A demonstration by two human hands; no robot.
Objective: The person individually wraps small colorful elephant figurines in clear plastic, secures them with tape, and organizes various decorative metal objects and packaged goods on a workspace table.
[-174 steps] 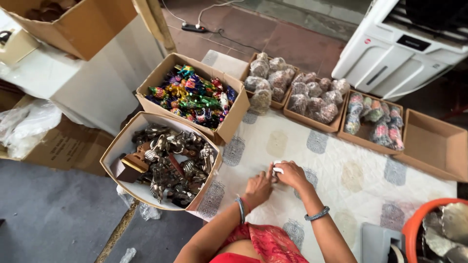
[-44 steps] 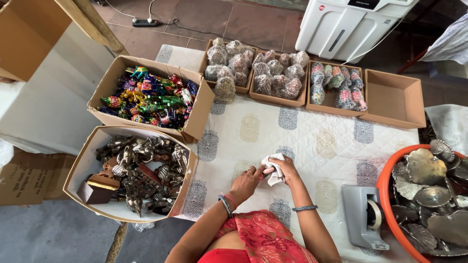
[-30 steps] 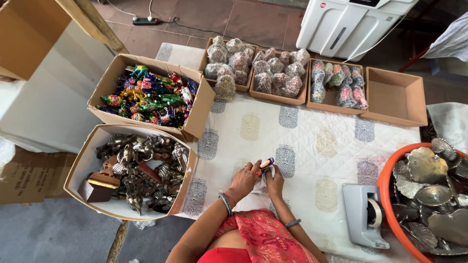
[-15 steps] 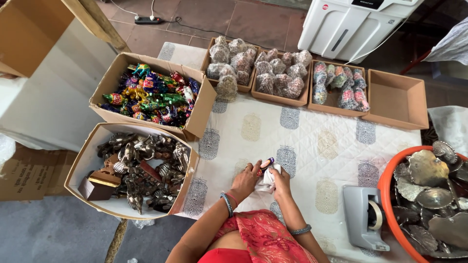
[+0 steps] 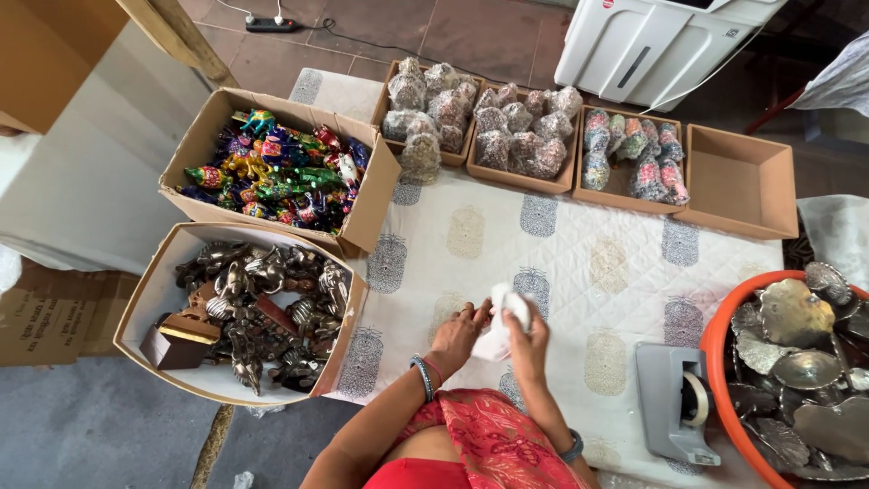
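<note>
- The left hand [image 5: 457, 333] and right hand [image 5: 528, 337] meet over the patterned cloth [image 5: 561, 254], both closed on a white wrapped bundle [image 5: 501, 328] held between them.
- A grey tape dispenser [image 5: 677, 402] sits to the right, beside an orange tub [image 5: 720, 349] of metal dishes.
- To the left are a box of dark metal figurines [image 5: 249, 308] and, behind it, a box of colourful figurines [image 5: 276, 172].
- Farthest off, trays of wrapped bundles [image 5: 520, 136] line the cloth's edge.

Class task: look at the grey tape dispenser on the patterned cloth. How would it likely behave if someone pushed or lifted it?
The grey tape dispenser has a broad flat base, so it would probably slide rather than tip. Its blocky body suggests it is fairly heavy for its size. The quilted white patterned cloth beneath it may bunch up when it is pushed.
</note>
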